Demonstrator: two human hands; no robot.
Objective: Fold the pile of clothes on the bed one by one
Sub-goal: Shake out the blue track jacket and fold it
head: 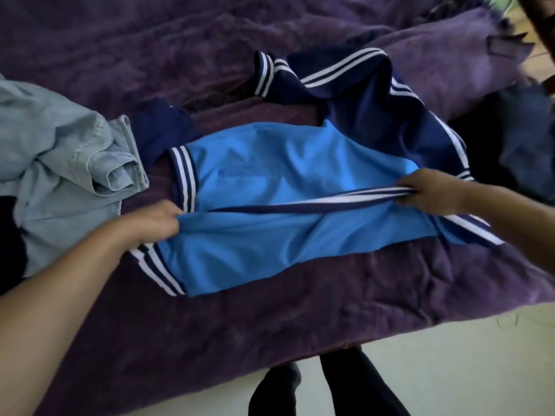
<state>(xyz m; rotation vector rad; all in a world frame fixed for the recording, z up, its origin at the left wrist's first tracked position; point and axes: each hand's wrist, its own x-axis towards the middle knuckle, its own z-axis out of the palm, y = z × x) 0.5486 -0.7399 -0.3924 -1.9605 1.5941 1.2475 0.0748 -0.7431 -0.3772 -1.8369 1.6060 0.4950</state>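
The blue-and-navy track jacket [270,163] is spread near the bed's [300,319] front edge. The left hand [156,220] grips its hem end and the right hand [429,192] pinches the striped edge, hands well apart. I'd keep that edge taut and lay it down straight so nothing bunches. Can't read any logo or writing, and that goes for the denim shirt [69,163] at the left edge too.

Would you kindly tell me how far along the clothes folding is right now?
No finished fold is in view. In hand: the blue jacket lies spread on the purple blanket, the left hand gripping its front edge near the hem, the right hand gripping the striped edge. Left: folding this jacket, then the crumpled denim shirt beside it and what looks like a dark garment at the right.
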